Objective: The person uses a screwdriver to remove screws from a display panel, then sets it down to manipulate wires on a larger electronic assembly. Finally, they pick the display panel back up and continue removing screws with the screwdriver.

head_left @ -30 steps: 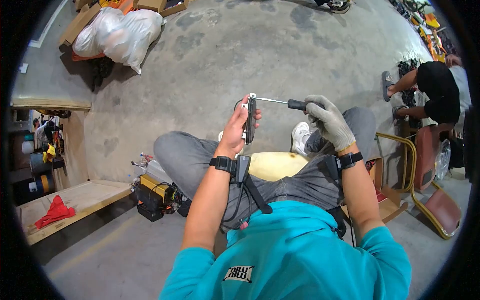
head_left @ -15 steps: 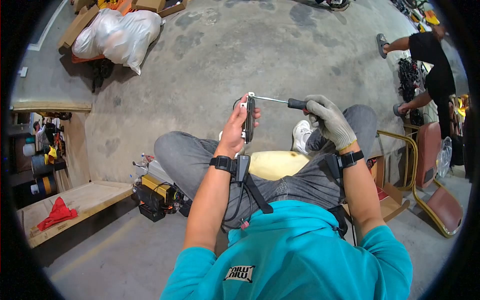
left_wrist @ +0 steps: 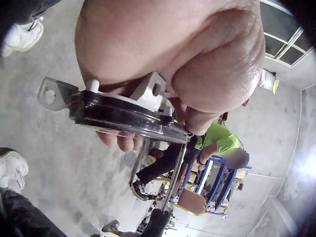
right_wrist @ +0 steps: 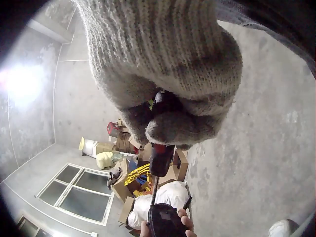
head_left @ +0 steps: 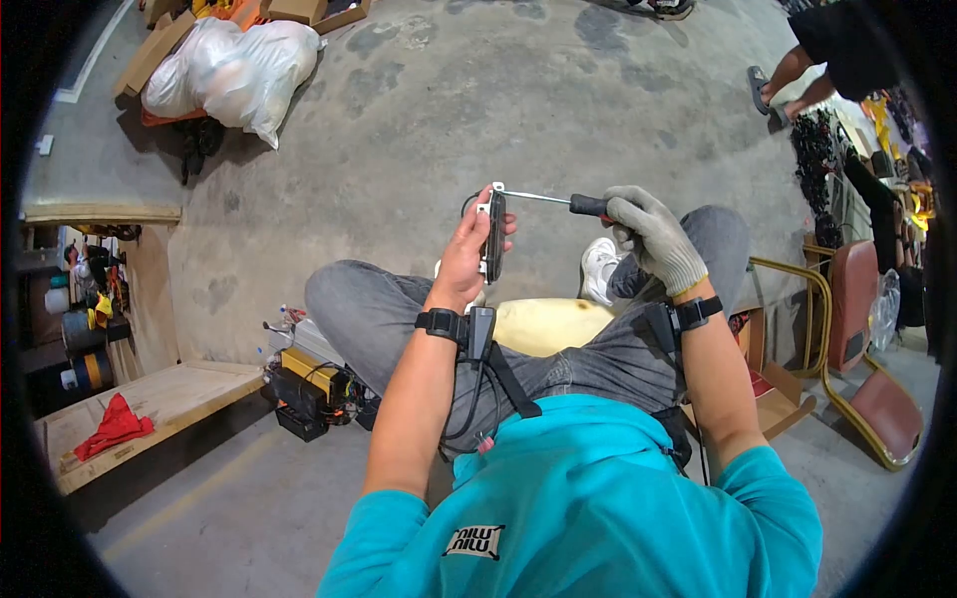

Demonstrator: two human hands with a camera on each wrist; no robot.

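Note:
My bare left hand (head_left: 461, 264) holds a black, rounded flat housing (left_wrist: 118, 116) upright, fingers on one side and palm on the other. White mounting tabs (left_wrist: 153, 91) with holes stick out from its back, and a clear rim runs round its front. In my gloved right hand (head_left: 653, 234) is the dark handle of a screwdriver (head_left: 586, 205), with curled fingers round its end. Its metal shaft points left, level in the head view, the tip right at the housing's upper end beside a white tab. In the left wrist view, the shaft meets the housing's edge near my thumb.
A yellowish pad (head_left: 553, 328) lies between my crossed legs. To the left are a yellow-and-black device (head_left: 304, 384) and a wooden platform with a red cloth (head_left: 115, 427). A chair (head_left: 852, 309) and open carton (head_left: 783, 404) stand at right. Another person's legs (head_left: 793, 80) show upper right.
Both hands, the housing and the screwdriver have shifted very slightly, keeping the same hold and contact. The other person at right has stood up and walked toward the top of the head view.

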